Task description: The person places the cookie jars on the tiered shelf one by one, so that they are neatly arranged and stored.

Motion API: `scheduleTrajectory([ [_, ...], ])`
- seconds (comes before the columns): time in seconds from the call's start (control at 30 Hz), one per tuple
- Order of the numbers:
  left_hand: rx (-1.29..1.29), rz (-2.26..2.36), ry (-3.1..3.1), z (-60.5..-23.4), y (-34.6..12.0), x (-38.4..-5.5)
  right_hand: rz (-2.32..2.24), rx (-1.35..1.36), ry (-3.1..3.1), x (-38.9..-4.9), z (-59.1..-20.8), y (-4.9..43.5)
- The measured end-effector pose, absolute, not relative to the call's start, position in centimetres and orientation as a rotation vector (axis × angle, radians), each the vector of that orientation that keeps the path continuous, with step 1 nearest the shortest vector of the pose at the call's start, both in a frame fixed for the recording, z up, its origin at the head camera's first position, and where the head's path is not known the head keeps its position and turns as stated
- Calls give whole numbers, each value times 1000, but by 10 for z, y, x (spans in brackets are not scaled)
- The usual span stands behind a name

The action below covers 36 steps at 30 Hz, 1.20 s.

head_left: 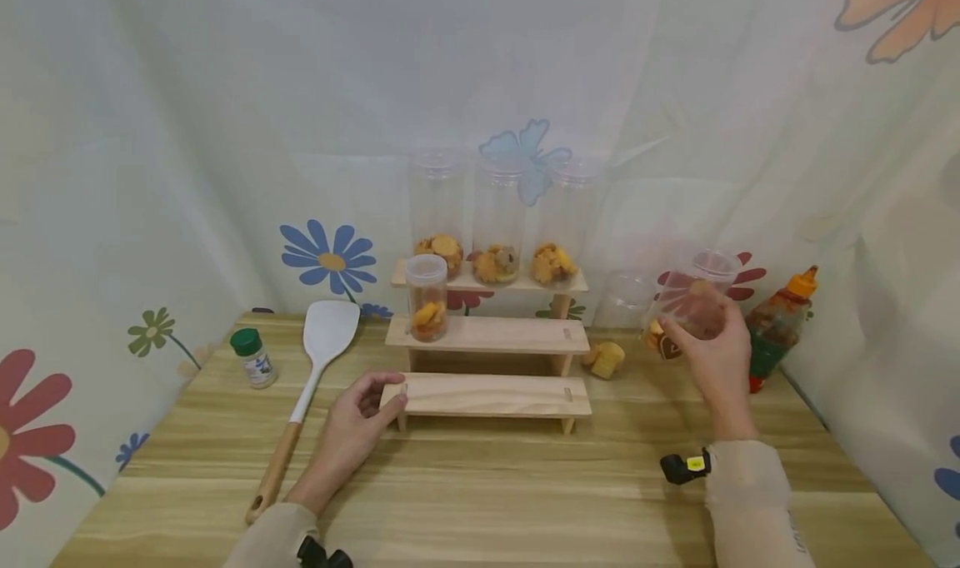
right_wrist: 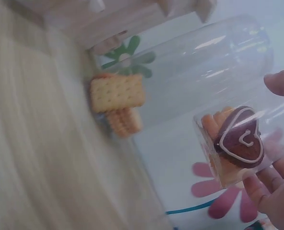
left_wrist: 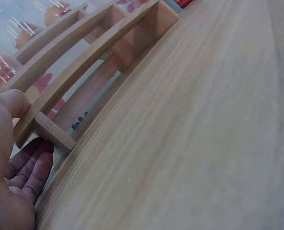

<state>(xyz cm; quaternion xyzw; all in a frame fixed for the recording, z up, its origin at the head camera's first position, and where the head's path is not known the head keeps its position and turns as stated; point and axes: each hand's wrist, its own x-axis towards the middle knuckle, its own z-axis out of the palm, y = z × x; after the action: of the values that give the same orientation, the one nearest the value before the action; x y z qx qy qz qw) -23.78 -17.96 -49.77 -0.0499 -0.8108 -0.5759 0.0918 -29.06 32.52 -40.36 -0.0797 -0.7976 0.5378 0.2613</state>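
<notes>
My left hand (head_left: 348, 425) grips the left end of the lowest step of a three-step wooden display rack (head_left: 487, 395). In the left wrist view the thumb lies over the plank and the fingers (left_wrist: 39, 167) are by its short leg. At the right, my right hand (head_left: 717, 364) holds a clear plastic jar (head_left: 678, 295), tilted and raised off the table. Inside it the right wrist view shows a brown heart-shaped cookie (right_wrist: 242, 139) with white icing. Another clear jar (head_left: 622, 301) with rectangular biscuits (right_wrist: 117, 93) stands between that hand and the rack.
Three tall clear jars (head_left: 495, 218) of snacks stand on the top step, a smaller jar (head_left: 427, 297) on the middle one. Leftward are a white spatula (head_left: 330, 331) and a green-capped shaker (head_left: 255, 358). A sauce bottle (head_left: 780, 326) stands far right, near the flowered curtain (head_left: 225, 68).
</notes>
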Motion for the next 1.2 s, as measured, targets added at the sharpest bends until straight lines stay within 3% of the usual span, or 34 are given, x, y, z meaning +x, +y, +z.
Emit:
scheduleTrajectory([
  [0.8, -152, -1709, -2407, -498, -179, -237, 1356, -49, -2104, -262, -352, 301],
  [1.2, -125, -1696, -2427, -500, -180, -240, 1380, 99, -2090, -256, -346, 277],
])
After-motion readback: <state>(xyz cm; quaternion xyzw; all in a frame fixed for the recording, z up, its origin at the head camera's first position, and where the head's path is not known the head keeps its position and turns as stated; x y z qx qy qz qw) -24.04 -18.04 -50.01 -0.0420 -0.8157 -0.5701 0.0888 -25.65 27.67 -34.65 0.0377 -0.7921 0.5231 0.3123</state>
